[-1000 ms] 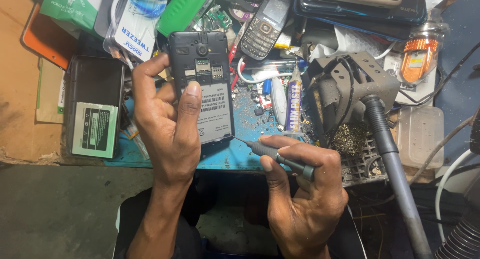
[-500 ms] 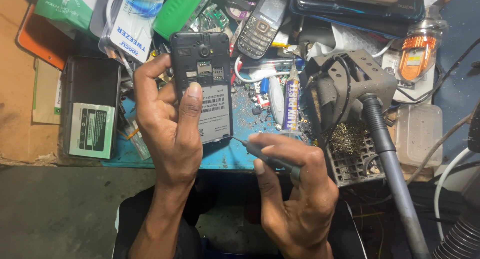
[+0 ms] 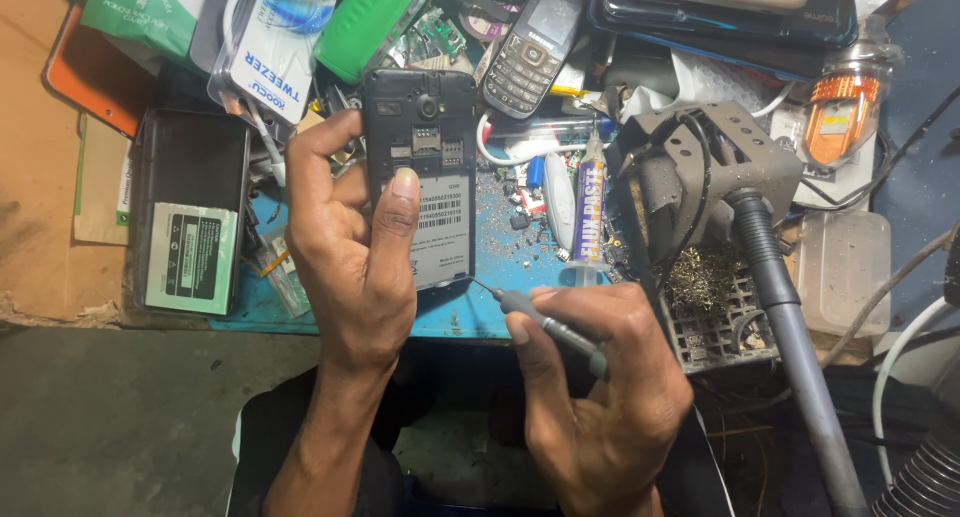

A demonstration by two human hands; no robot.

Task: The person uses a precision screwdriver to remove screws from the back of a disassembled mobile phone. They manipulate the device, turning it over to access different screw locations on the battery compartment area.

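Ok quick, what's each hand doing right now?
Left hand: closed around the opened black phone, holding it on the bench.
Right hand: closed on a grey screwdriver, tip at the phone's lower corner.

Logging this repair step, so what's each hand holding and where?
Left hand grips the open-backed phone by its sides, around the lower half. Right hand holds a small grey screwdriver by its handle.
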